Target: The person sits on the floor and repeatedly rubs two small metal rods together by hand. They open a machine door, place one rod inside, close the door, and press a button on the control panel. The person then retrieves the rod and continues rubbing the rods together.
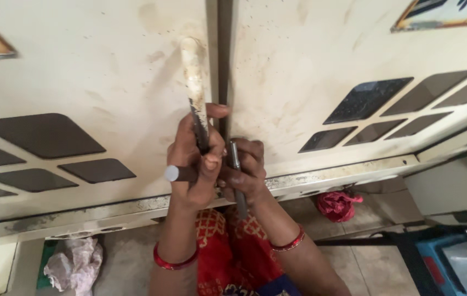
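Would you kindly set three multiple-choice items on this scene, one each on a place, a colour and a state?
1. Where does the crumpled pink cloth lie?
A. on the floor at lower left
B. on the cream panel
C. over the left hand

2. What colour are the bangles on both wrists?
A. green
B. red
C. silver

3. How is the thin metal rod held?
A. lying loose on the floor
B. resting on the cloth
C. gripped in the right hand

Answers: 1 A, it sits on the tiles below the frame. 2 B, both bands show red. 3 C, the fingers wrap the rod, while the left hand grips a hammer.
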